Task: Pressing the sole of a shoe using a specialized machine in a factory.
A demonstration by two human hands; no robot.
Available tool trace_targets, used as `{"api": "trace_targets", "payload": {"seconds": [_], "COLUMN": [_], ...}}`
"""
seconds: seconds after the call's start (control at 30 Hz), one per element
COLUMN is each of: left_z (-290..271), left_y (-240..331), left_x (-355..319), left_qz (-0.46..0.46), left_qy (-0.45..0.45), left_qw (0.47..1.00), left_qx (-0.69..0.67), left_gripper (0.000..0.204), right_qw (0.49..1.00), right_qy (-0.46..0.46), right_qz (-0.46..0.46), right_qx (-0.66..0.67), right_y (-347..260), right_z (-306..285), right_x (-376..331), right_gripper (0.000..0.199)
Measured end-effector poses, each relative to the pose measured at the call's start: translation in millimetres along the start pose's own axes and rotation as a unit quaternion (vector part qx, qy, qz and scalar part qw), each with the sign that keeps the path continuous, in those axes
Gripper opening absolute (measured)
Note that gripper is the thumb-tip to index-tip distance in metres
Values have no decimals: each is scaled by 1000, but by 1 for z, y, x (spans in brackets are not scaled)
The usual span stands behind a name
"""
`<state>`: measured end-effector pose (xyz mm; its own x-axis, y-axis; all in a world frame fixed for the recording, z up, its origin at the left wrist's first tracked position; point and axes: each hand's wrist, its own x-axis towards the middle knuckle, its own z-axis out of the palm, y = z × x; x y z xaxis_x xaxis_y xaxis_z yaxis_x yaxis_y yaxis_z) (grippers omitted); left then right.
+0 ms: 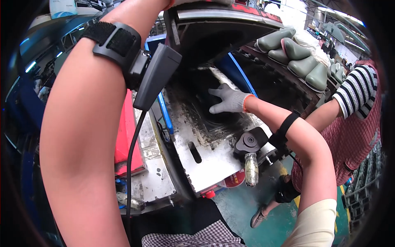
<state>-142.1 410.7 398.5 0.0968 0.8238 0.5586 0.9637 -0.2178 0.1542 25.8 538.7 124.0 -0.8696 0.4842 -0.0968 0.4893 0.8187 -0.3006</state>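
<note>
My right hand (230,100), in a grey glove with an orange cuff, reaches into the machine with fingers spread. It is over or against a dark, flat surface (205,92) under the raised lid; whether it touches cannot be told. At the top edge of the view my left hand (205,2), also gloved, lies along the upper edge of the raised lid (230,17). Most of its fingers are cut off by the frame. Below the right hand is the worn metal bed (185,152) of the machine, with a slot in it.
A tape-wrapped handle (251,169) hangs on the bed's front right. Blue side rails (166,113) flank the machine, and a red panel (128,140) stands at left. Grey-green boot-shaped forms (306,72) fill a rack behind. A person in a striped sleeve (358,90) stands close at right.
</note>
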Motion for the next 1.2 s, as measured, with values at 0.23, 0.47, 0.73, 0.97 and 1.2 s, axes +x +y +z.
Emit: {"api": "trace_targets", "payload": {"seconds": [0.23,0.47,0.73,0.97,1.2], "left_z": [23,98,204,258,269], "left_y": [22,37,54,58,55], "left_x": [-37,-88,-175,-226,-228], "left_qz": [37,48,137,116,119], "left_qy": [-7,132,222,177,174], "left_qw": [994,990,965,976,977], "left_qx": [-100,32,39,43,44], "left_gripper": [85,69,73,79,82], "right_qw": [1000,993,952,902,811], "right_qy": [17,91,283,423,575], "right_qz": [12,-57,-88,-58,-84], "right_qx": [4,49,81,68,67], "right_y": [6,-27,-67,-77,-17], "right_z": [2,-12,89,137,141], "right_x": [-14,-152,-265,-255,-256], "right_gripper": [101,77,61,39,33]}}
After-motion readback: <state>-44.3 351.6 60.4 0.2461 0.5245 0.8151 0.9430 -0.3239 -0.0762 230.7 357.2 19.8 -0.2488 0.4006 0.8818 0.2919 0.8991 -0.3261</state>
